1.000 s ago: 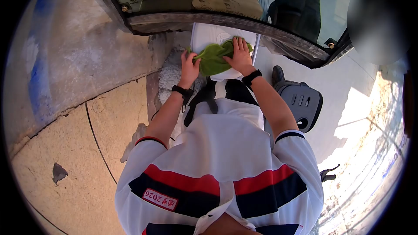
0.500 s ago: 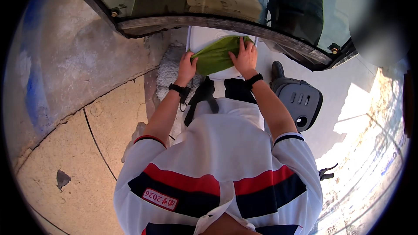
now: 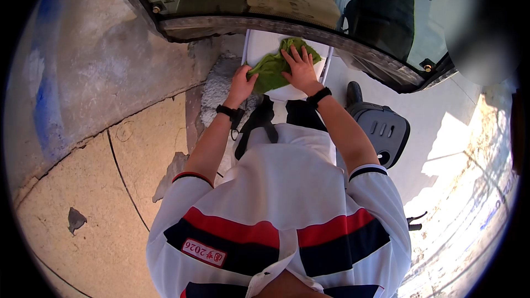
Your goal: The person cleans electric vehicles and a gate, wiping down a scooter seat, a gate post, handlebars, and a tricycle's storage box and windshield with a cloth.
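Observation:
A rumpled green cloth [image 3: 270, 73] lies on a white surface with a raised rim [image 3: 259, 44], just beyond my knees. My left hand [image 3: 240, 84] pinches the cloth's left corner between thumb and fingers. Spread flat over the cloth's right part is my right hand [image 3: 301, 69], its fingers apart and pointing away from me. Both wrists wear black bands.
A glass panel with a dark frame [image 3: 248, 24] hangs low just beyond the white surface. A grey plastic piece with slots [image 3: 381, 127] stands at the right. Grey fluffy material [image 3: 218, 85] lies left of my left hand, beside a concrete wall [image 3: 105, 66].
My right hand has slid a little to the left over the cloth, which is now more bunched. My left hand still holds its corner. The view has shifted slightly.

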Action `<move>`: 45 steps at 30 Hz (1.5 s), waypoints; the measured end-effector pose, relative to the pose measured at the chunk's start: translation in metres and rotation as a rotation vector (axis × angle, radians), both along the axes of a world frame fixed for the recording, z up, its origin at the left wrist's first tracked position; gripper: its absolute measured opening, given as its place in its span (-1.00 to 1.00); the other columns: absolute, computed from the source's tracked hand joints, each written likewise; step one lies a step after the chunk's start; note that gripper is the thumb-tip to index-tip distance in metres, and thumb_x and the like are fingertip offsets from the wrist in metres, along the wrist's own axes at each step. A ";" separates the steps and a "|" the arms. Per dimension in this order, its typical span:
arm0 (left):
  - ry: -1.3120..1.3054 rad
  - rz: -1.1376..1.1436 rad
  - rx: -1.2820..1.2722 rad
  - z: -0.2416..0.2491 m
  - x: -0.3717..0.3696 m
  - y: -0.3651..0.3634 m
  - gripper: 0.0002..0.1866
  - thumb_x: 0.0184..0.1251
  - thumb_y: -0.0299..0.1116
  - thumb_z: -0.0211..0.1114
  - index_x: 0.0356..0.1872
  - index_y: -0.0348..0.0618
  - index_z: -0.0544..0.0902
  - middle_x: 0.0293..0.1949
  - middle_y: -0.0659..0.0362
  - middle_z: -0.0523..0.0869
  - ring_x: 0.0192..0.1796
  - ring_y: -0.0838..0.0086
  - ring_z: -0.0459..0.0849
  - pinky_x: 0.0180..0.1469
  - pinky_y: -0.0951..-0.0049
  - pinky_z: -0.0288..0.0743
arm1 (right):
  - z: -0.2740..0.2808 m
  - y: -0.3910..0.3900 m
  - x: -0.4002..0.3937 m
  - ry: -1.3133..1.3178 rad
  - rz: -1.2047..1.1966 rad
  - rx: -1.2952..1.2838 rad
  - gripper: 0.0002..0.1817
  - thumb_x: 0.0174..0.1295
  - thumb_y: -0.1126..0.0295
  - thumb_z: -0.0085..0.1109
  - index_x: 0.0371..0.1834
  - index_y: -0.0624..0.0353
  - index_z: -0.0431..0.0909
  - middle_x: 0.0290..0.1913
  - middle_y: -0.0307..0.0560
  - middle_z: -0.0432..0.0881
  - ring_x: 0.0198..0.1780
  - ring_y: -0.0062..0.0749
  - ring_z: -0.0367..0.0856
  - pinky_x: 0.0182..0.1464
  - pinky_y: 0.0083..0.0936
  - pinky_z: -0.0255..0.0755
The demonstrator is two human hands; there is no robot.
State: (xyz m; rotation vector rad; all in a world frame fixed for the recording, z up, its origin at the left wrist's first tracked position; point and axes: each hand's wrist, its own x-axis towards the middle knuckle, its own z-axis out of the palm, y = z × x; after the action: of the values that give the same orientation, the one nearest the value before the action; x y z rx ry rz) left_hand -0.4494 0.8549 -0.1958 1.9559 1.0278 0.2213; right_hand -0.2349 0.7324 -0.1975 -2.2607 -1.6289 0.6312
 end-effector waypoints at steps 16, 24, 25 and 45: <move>0.101 -0.153 0.032 -0.006 -0.001 0.005 -0.61 0.10 -0.29 0.53 -0.13 -0.26 0.60 -0.08 -0.11 0.58 -0.04 -0.05 0.61 0.01 0.15 0.53 | -0.018 -0.050 -0.015 -0.009 -0.365 -0.101 -0.01 0.12 0.07 0.38 0.53 0.31 0.09 0.56 0.29 0.02 0.56 0.29 -0.04 0.56 -0.08 -0.03; 0.089 -0.111 -0.029 0.018 -0.003 0.003 -0.72 0.14 -0.44 0.39 -0.14 -0.29 0.58 -0.13 -0.15 0.60 -0.02 -0.10 0.62 -0.05 0.08 0.52 | -0.008 -0.019 -0.012 0.014 -0.171 -0.114 -0.06 0.07 0.14 0.40 0.49 0.28 0.18 0.56 0.17 0.08 0.56 0.26 -0.03 0.53 0.00 0.01; 0.106 -0.095 -0.033 0.019 -0.003 0.001 -0.72 0.14 -0.44 0.39 -0.14 -0.30 0.58 -0.14 -0.15 0.60 -0.02 -0.10 0.62 -0.05 0.08 0.52 | -0.008 -0.017 -0.011 0.024 -0.155 -0.120 -0.08 0.07 0.16 0.40 0.49 0.27 0.19 0.56 0.15 0.09 0.57 0.25 -0.03 0.52 0.00 0.02; 0.174 -0.045 0.037 -0.015 0.005 -0.016 -0.68 0.19 -0.35 0.41 -0.14 -0.32 0.56 -0.08 -0.17 0.59 0.00 -0.13 0.59 -0.01 0.06 0.51 | -0.023 -0.019 0.013 0.053 -0.006 0.026 -0.12 0.07 0.32 0.37 0.48 0.28 0.19 0.56 0.18 0.08 0.58 0.07 -0.01 0.57 -0.18 -0.01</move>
State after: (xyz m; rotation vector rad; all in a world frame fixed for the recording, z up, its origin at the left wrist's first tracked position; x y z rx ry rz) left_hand -0.4445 0.8388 -0.2111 2.0573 1.0959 0.0452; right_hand -0.2219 0.7136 -0.2210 -2.2109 -1.5956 0.6596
